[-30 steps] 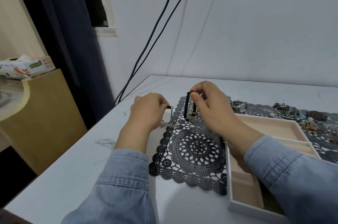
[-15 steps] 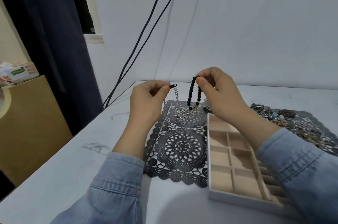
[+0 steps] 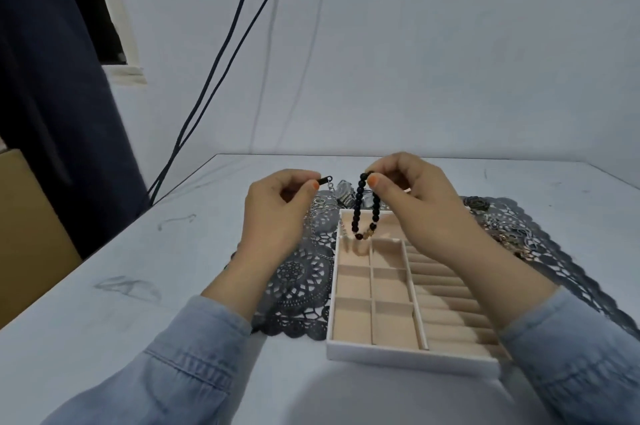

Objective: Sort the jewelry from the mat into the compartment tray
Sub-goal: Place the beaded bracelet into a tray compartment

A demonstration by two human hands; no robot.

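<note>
Two grips held above the worktop (image 3: 104, 286). Right grip (image 3: 412, 199) pinches the black bead bracelet (image 3: 356, 216) at its top. The loop hangs plumb, long axis vertical, low end over the far-left corner of the compartment tray (image 3: 408, 359). Left grip (image 3: 277, 213) pinches the silver chain (image 3: 325, 180) by its dark clasp, and the chain trails down to the mat (image 3: 298, 289). Right grip is nearer the tray; a straight lowering looks likely.

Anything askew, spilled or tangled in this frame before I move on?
Nothing spilled or broken. The left hand pinches a silver chain by its black end, the rest trailing onto the lace mat; the right hand holds a black bead bracelet over the compartment tray.
</note>
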